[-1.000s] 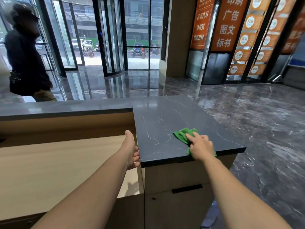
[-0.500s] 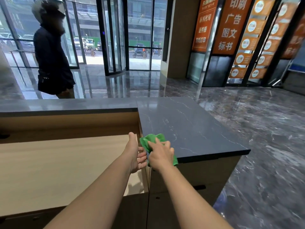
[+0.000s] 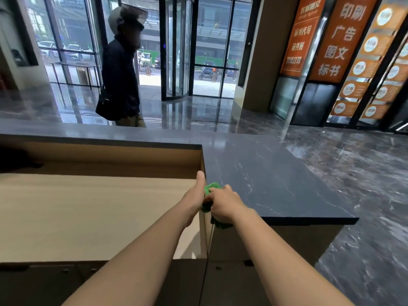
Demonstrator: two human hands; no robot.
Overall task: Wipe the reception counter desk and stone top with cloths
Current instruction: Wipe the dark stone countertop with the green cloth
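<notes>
A green cloth [image 3: 210, 187] lies bunched at the near left edge of the dark stone top [image 3: 269, 177], partly hanging over the front. My right hand [image 3: 223, 204] presses down on it and covers most of it. My left hand [image 3: 196, 195] rests against the left side of the stone block, thumb up, its fingers hidden behind the edge and touching the cloth. To the left and lower lies the pale wooden desk [image 3: 88, 208].
A raised dark stone ledge [image 3: 99, 132] runs along the back of the desk. A person in a dark jacket [image 3: 120, 71] walks past beyond it. Glossy marble floor [image 3: 364, 173] spreads to the right; glass doors and orange banners [image 3: 337, 38] stand behind.
My right hand has dragged the green cloth leftward across the stone top to its left edge, meeting my left hand. The person beyond the counter has walked to the right.
</notes>
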